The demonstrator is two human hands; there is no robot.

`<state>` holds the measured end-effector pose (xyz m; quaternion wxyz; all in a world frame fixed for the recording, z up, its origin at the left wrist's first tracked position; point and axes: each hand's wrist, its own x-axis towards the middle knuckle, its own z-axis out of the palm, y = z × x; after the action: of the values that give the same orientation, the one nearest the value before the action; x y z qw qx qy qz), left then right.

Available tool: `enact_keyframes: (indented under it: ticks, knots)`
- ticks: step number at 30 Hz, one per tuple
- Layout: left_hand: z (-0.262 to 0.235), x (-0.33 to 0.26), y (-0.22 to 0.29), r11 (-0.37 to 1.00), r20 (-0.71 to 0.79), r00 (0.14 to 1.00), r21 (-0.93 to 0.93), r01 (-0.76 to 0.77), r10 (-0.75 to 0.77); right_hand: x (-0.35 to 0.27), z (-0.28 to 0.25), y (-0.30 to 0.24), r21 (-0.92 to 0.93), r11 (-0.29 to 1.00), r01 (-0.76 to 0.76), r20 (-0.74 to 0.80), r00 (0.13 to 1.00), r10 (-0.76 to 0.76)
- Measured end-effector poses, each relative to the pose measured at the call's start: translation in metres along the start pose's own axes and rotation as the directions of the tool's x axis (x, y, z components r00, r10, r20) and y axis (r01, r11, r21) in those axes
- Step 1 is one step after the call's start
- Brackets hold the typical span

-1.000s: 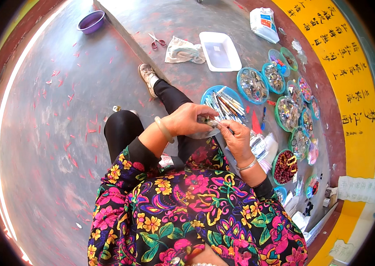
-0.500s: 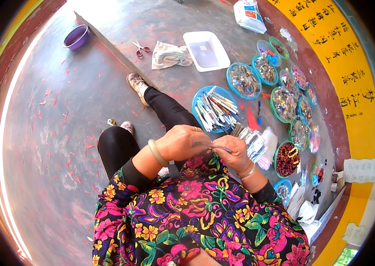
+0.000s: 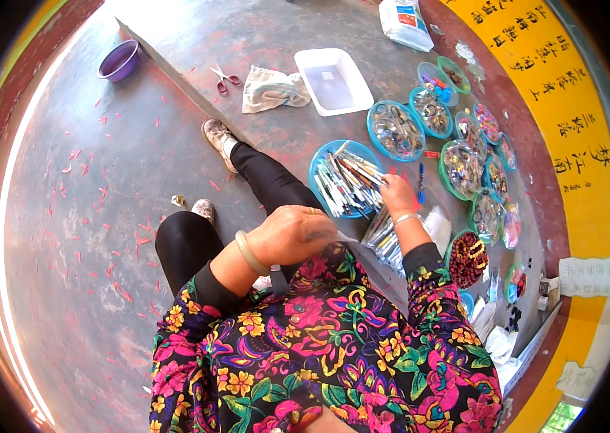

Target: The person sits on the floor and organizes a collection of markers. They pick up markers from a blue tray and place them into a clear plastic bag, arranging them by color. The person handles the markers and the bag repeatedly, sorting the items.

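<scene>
My left hand (image 3: 296, 234), a bangle at its wrist, is closed in front of my lap. Its fingers grip a thin clear plastic bag (image 3: 371, 254) that hangs down to the right. My right hand (image 3: 400, 195) is stretched forward to the right rim of a blue basket (image 3: 317, 160). That basket is heaped with pens (image 3: 342, 180) in white, brown and blue. The right fingertips pinch the end of a pen at the heap's right side; the fingers partly hide it. Below that hand lies a bundle of more pens (image 3: 384, 242) in clear wrapping.
Several round baskets of small goods (image 3: 396, 130) stand at the right, one with dark red beads (image 3: 466, 270). A white tray (image 3: 359, 97), a cloth (image 3: 265, 90), scissors (image 3: 223, 81) and a purple basin (image 3: 119, 61) lie farther off. A yellow wall band (image 3: 593, 216) curves along the right.
My right hand has left my left hand and moved forward and right to the pen basket. The left hand stays in place, and the clear bag now shows hanging from it.
</scene>
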<state>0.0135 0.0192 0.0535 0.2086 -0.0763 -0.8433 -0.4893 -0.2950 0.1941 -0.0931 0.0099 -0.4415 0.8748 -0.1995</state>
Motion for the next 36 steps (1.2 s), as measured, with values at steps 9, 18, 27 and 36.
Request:
enact_keyframes:
  ticks: [9, 18, 27, 36]
  knots:
    - [-0.002, 0.002, 0.002, 1.000, 0.027, 0.999, 0.002, 0.019, -0.019, 0.021, 0.038, -0.014, -0.345, 0.928, -0.142, 0.183, 0.959, 0.215]
    - [0.003, -0.001, -0.006, 1.000, -0.024, 0.999, 0.004, 0.023, -0.022, 0.023, -0.007, -0.005, 0.156, 0.874, -0.461, 0.454, 0.819, 0.351]
    - [0.005, -0.003, -0.005, 0.999, -0.038, 0.999, 0.036, 0.019, -0.018, -0.053, -0.080, -0.064, 0.876, 0.084, -0.475, 0.451, 0.868, 0.206]
    - [0.006, -0.009, -0.011, 1.000, -0.105, 0.994, 0.026, -0.001, 0.003, -0.046, -0.130, -0.092, 0.982, -0.144, -0.126, 0.147, 0.978, 0.145]
